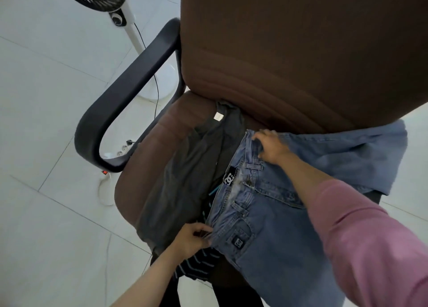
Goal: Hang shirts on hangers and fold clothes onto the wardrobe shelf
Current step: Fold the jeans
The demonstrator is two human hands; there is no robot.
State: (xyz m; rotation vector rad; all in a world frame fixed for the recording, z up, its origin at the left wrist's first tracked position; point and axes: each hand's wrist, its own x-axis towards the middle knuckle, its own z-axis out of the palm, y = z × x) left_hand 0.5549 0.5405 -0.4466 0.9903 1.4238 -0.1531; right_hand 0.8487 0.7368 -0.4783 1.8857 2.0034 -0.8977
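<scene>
Blue jeans (273,216) lie on the brown chair (289,52) seat at 5 o'clock — left hand (193,238) pinches the waistband's near end, right hand (272,148) grips its far end.

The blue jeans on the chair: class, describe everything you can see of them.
The jeans are faded blue denim with belt loops, a stitched back pocket bearing a small black patch, and a black label inside the waistband. They lie across the brown chair seat, beside a grey garment. The left hand pinches the near waistband; the right hand grips the far end.
</scene>
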